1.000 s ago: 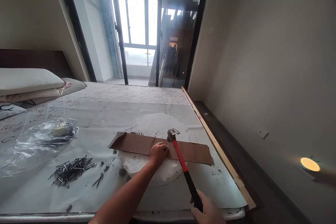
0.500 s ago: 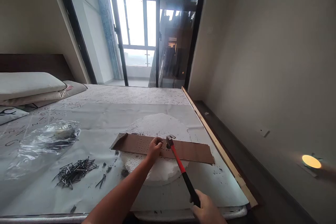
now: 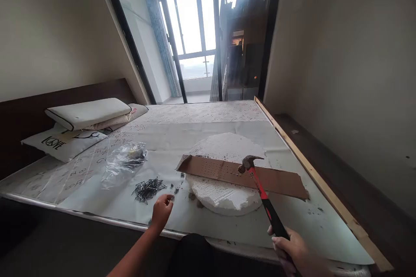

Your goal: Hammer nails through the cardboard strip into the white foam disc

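Gripping the claw hammer [image 3: 260,190] by its handle, the right hand [image 3: 294,249] rested its head on the brown perforated strip [image 3: 240,175] over the foam disc [image 3: 224,190], while the left hand [image 3: 161,208], fingers loosely pinched, reached beside the nail pile [image 3: 147,188].

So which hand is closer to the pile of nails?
The left hand. It is just below the pile of nails, close to its near edge, fingers curled. The right hand is far off to the right, holding the hammer by its handle.
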Demonstrator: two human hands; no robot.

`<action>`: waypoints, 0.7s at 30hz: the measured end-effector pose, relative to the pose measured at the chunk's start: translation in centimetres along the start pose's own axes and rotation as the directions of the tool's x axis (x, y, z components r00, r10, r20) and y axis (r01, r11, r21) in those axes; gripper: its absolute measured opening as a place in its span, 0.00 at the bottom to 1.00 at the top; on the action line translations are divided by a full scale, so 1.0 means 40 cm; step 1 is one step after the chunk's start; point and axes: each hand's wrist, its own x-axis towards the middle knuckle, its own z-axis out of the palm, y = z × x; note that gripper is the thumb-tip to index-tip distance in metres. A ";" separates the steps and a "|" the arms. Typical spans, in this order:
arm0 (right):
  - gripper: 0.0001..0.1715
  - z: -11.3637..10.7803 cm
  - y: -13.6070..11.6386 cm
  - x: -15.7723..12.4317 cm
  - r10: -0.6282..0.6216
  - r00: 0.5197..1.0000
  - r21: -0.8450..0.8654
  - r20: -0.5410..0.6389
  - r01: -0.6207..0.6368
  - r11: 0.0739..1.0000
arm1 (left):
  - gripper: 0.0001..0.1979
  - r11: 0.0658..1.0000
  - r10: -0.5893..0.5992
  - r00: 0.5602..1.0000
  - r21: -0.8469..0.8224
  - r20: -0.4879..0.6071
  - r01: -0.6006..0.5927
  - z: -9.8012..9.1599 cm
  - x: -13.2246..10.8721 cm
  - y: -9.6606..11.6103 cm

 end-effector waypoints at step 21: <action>0.13 -0.024 -0.029 -0.018 0.041 0.998 0.076 -0.042 -0.038 0.996 | 0.06 0.905 -0.297 0.937 0.368 0.185 0.215 0.025 0.128 -0.076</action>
